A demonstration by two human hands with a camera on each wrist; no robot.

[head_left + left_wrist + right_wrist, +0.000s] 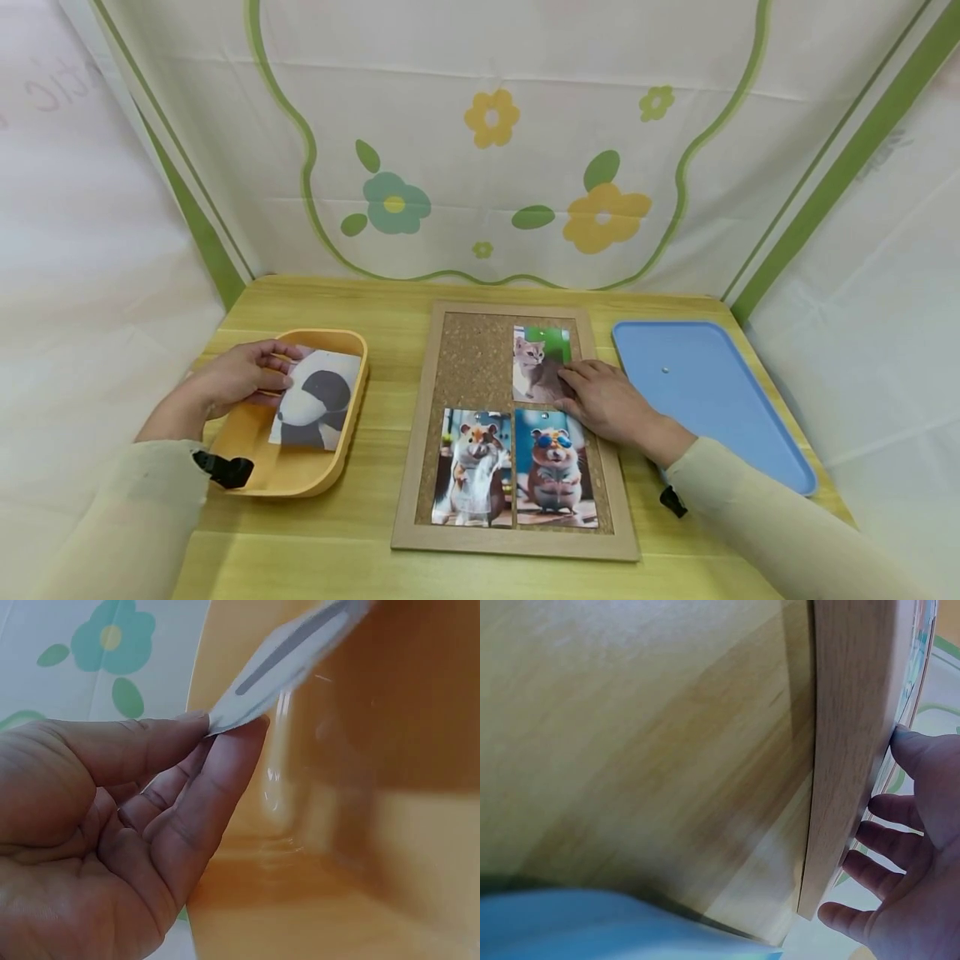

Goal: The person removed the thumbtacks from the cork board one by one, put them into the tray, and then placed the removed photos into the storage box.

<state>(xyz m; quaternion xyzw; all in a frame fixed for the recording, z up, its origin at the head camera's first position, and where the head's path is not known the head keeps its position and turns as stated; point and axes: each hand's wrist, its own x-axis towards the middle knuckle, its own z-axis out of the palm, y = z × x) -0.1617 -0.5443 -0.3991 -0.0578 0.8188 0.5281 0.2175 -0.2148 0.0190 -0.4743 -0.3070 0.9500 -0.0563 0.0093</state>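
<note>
Over a yellow-orange tray [291, 482], my left hand [236, 379] pinches a panda photo [318, 396] by its left edge. In the left wrist view, the thumb and index fingertip grip the edge of that photo [289, 656]. My right hand [611, 404] rests on the right side of a cat photo [534, 367] on a wood-framed corkboard [472, 358], covering part of it. Seen from the right wrist, the fingers [877, 874] are spread and touch the board. Two hamster photos, one plain [472, 479] and one with sunglasses [555, 475], lie side by side below, with pins at their tops.
A blue tray [720, 408] stands right of the board, with a small pin [664, 369] in it. Beneath everything is a wood-grain table [360, 533]. White curtains with flower prints [491, 117] enclose the back and sides.
</note>
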